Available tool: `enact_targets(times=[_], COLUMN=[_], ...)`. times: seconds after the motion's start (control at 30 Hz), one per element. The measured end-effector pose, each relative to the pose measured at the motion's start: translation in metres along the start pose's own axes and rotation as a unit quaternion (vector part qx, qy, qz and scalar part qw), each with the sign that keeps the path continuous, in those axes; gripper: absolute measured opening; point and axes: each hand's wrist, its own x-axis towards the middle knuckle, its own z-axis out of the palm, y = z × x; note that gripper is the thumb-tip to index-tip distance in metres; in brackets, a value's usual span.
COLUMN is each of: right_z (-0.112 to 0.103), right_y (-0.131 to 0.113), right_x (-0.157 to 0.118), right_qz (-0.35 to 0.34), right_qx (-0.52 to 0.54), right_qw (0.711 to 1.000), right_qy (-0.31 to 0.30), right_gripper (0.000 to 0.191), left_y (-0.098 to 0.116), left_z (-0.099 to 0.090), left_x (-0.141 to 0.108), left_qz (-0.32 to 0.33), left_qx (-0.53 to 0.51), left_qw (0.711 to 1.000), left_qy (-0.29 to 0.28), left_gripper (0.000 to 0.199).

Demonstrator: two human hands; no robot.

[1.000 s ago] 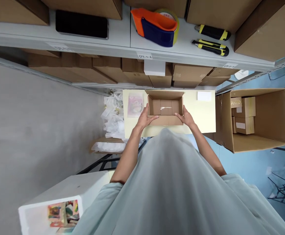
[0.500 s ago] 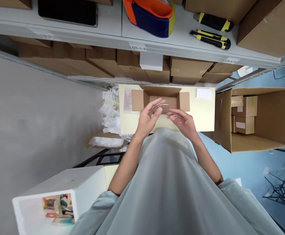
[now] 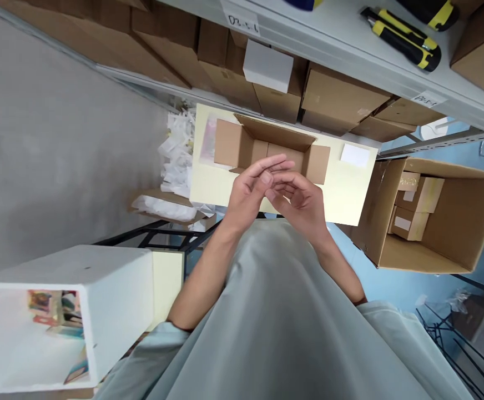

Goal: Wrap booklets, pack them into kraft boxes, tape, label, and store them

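Note:
An open cardboard box [image 3: 227,143] with its flaps spread stands on the pale yellow table [image 3: 208,186]. Just in front of it, my left hand [image 3: 248,189] has its fingers stretched out towards the right. My right hand [image 3: 302,203] meets it from the other side, fingers loosely bent and thumb apart. The fingertips of both hands overlap, covering part of the box's near side. I see nothing held in either hand, though the space between the palms is partly hidden.
A large carton [image 3: 454,250] holding small boxes stands at the right. A white foam box [image 3: 121,294] with colourful packets is at lower left. White paper label [image 3: 355,155] lies on the table. Utility knife [image 3: 404,39] rests on the shelf above; packing scraps [image 3: 177,150] lie left.
My hands have come together from being apart, the right one moving left to touch the left. The view has tilted and shifted, so the shelf sits higher in the picture.

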Motion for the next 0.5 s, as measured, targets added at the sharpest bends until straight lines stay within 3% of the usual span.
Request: enact_targets(times=[0.13, 0.23, 0.5], right_z=[0.015, 0.032, 0.099], right_y=[-0.004, -0.003, 0.009], right_x=[0.001, 0.003, 0.023], right_qz=[-0.001, 0.001, 0.008], right_qx=[-0.009, -0.020, -0.047], right_qw=[1.000, 1.000, 0.998], right_qy=[0.005, 0.020, 0.045], right_gripper=[0.024, 0.024, 0.027], left_y=[0.004, 0.009, 0.024], left_z=[-0.012, -0.029, -0.094], left_x=[-0.004, -0.003, 0.002], left_qz=[-0.030, -0.036, -0.041], left_qx=[0.001, -0.015, -0.046], left_qw=[0.999, 0.999, 0.998], left_qy=[0.024, 0.007, -0.031], left_gripper=[0.071, 0.070, 0.069])
